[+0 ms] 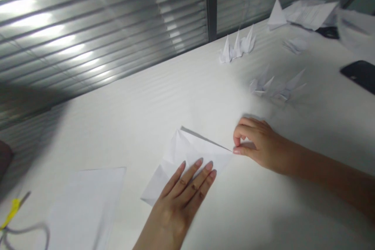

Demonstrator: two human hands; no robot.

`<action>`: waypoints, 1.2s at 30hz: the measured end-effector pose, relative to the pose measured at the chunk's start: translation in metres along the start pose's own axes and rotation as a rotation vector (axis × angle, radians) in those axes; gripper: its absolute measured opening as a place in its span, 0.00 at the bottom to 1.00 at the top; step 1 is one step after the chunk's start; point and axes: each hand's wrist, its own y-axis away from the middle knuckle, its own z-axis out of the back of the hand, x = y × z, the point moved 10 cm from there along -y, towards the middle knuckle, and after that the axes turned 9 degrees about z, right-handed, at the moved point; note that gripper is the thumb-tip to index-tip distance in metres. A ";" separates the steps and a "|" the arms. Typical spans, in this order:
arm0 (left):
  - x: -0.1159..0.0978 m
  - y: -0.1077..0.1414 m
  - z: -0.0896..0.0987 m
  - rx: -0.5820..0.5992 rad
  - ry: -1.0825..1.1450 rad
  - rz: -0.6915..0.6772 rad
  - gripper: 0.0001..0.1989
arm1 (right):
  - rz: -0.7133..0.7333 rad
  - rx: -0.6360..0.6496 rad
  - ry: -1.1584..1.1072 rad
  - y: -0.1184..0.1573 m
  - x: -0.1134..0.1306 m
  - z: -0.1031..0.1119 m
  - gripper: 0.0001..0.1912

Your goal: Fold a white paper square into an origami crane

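Observation:
A creased, partly folded sheet of white paper [187,144] lies on the white table [140,125]. My left hand [184,195] rests flat on its lower part, fingers stretched out and slightly apart. At the paper's right corner, my right hand [254,142] has thumb and index finger curled towards each other, the thumb tip touching the point of the corner. Whether that tip is pinched between the fingers is hard to make out; a gap shows between thumb and index finger.
White sheets [84,203] lie at lower left beside a cable with a yellow tag [12,213]. Folded paper cranes [237,49] stand by the window, with more cranes [284,91] nearer. Papers [310,13] and a black phone [360,75] are at right.

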 end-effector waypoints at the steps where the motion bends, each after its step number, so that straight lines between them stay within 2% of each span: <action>1: 0.000 0.000 0.000 0.005 -0.005 -0.005 0.23 | -0.009 0.009 -0.038 -0.001 -0.002 0.001 0.06; 4: -0.001 0.000 -0.001 0.004 -0.036 -0.015 0.23 | -0.045 -0.052 -0.101 -0.003 -0.003 0.012 0.07; 6: 0.000 0.000 0.000 -0.007 -0.049 -0.008 0.23 | 0.003 -0.139 -0.060 0.001 0.011 0.022 0.07; 7: 0.000 0.000 0.001 -0.014 -0.050 -0.002 0.23 | 0.078 -0.155 -0.019 0.004 0.025 0.022 0.08; 9: 0.000 0.001 0.002 -0.030 -0.042 0.002 0.23 | 0.336 -0.065 0.076 0.015 0.066 0.006 0.12; 10: 0.000 0.001 0.002 -0.036 -0.032 -0.001 0.23 | 0.402 0.000 0.109 0.022 0.079 -0.006 0.15; 12: -0.001 0.003 0.001 -0.039 -0.014 -0.007 0.23 | 0.398 0.033 0.180 0.033 0.088 -0.021 0.19; 15: -0.001 0.005 -0.004 0.007 0.006 0.012 0.24 | 0.362 0.006 0.305 0.044 0.089 -0.031 0.21; 19: 0.002 0.006 -0.010 0.083 0.079 0.051 0.24 | 0.419 0.019 0.394 0.048 0.091 -0.038 0.25; 25: 0.009 0.004 0.000 0.030 0.241 0.127 0.25 | 0.390 0.037 0.367 0.046 0.095 -0.031 0.27; 32: 0.007 0.005 -0.003 0.048 0.211 0.105 0.26 | 0.388 0.057 0.372 0.046 0.095 -0.037 0.31; 36: 0.009 0.009 -0.010 0.092 0.196 0.121 0.25 | 0.386 0.000 0.418 0.046 0.099 -0.034 0.26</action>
